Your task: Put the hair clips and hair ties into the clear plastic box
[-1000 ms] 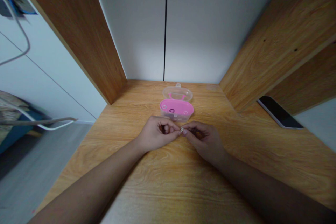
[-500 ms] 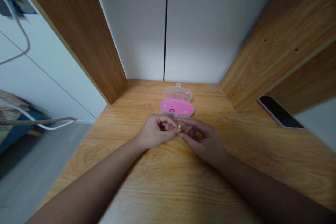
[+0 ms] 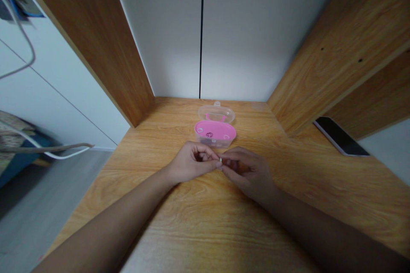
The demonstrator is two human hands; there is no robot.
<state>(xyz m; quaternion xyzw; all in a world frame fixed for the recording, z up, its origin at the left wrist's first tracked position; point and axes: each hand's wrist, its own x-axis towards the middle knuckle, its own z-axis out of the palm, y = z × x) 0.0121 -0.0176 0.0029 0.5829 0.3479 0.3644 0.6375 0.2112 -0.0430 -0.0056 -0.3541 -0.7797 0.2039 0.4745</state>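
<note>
My left hand (image 3: 192,163) is closed in a pinch, thumb and forefinger on a tiny white piece (image 3: 220,160) too small to make out fully. Facing it, my right hand (image 3: 250,172) pinches at the same piece from the right, and the fingertips of both hands meet. Just beyond them stands an oval clear plastic box (image 3: 221,143) with a pink inner tray (image 3: 219,127). On the tray lie a small dark loop (image 3: 209,135) and two small whitish loops, one at the left (image 3: 200,130) and one at the right (image 3: 226,137).
The box's clear lid (image 3: 216,114) is hinged back toward the white wall panels (image 3: 230,51). A dark-screened phone (image 3: 341,136) lies at the right by a wooden panel (image 3: 323,59). Pale cables (image 3: 48,150) hang at the left, beyond the wooden tabletop's edge.
Both hands have shifted slightly down toward me, the white piece with them. More of the box's front now shows. The piece is more covered by the fingertips.
</note>
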